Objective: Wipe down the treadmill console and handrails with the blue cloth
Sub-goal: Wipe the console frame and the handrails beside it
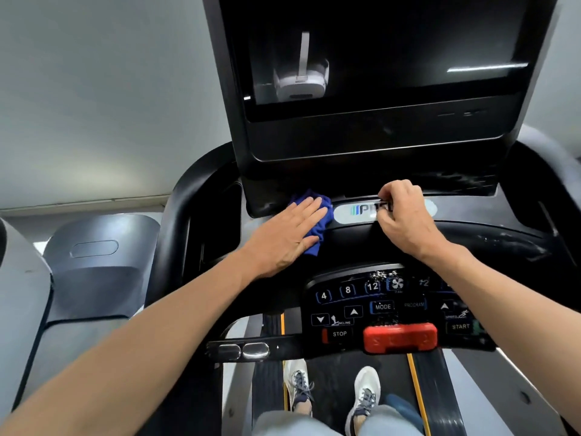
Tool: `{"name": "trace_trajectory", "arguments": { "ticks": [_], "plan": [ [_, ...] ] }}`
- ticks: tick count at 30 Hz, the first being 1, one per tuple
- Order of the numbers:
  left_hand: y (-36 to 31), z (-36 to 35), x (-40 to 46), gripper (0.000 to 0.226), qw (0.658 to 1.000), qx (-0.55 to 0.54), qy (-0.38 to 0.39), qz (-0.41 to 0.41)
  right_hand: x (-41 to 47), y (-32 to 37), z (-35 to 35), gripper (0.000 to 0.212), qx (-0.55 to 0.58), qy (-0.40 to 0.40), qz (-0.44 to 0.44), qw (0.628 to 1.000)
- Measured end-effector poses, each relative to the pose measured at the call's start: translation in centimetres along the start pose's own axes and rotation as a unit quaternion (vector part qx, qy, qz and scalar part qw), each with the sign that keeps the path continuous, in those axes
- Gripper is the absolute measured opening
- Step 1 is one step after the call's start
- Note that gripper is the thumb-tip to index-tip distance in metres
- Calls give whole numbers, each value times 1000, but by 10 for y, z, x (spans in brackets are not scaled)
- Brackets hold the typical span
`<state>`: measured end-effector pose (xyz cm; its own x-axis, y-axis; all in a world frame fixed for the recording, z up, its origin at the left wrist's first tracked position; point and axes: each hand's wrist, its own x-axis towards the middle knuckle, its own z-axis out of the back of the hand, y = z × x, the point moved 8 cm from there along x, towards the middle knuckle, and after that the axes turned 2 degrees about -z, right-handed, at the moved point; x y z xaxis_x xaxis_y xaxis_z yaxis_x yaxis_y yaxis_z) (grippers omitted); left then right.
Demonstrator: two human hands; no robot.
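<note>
While the left hand [284,237] presses flat on the blue cloth [317,215] at the console [361,237] ledge's left end, the right hand [404,215] pinches something unidentifiable — wipes risk brushing the START button [460,326].

Left hand [287,236] lies flat, fingers straight; right hand [405,215] curled (grip apparently empty).

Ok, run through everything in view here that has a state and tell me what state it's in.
Cloth: bunched, pressed flat on the console under the left hand.
Left hand: open, fingers straight on the cloth.
Right hand: fingers curled, pinching something small and dark at the logo plate.
Screen: dark, off.
Red stop clip: seated on the console.
</note>
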<state>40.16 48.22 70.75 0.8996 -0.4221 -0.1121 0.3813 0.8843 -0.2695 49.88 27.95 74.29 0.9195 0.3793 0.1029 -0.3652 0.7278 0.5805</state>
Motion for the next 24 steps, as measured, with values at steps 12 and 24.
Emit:
{"name": "trace_trajectory", "arguments": {
  "ticks": [12,24],
  "plan": [
    [44,17,-48,45,974,-114,-158,118,13,47,-36,16,61,114,47,991],
    [24,14,-68,42,949,-112,-180,233,12,44,-40,18,58,109,27,992]
  ]
}}
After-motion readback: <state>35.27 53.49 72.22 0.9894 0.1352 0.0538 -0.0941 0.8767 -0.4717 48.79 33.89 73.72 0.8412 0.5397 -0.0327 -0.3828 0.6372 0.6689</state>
